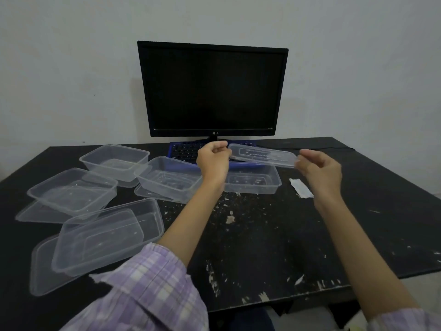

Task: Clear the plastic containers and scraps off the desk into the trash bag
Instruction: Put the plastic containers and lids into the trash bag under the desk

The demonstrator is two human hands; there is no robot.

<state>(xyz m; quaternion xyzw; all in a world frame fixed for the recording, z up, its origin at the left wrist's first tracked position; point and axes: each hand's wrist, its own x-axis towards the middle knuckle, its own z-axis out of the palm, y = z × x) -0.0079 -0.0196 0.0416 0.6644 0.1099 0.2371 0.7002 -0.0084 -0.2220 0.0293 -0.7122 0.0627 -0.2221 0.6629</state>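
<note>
Above the keyboard (188, 151), we hold a clear lid (262, 155) level in the air between both hands: our left hand (213, 158) pinches its left end with curled fingers, and our right hand (319, 170) grips its right end, fingers half closed around the edge. Just below the lid sits an open tub (253, 181) on the black desk (262, 235). To the left lie four more tubs, one behind (114, 161), one beside our left wrist (167, 177), one further left (71, 189) and one nearest us (107, 235), some resting on flat lids. A white paper scrap (300, 188) lies near our right wrist, and pale crumbs dot the desk. A dark monitor (212, 89) stands behind.
</note>
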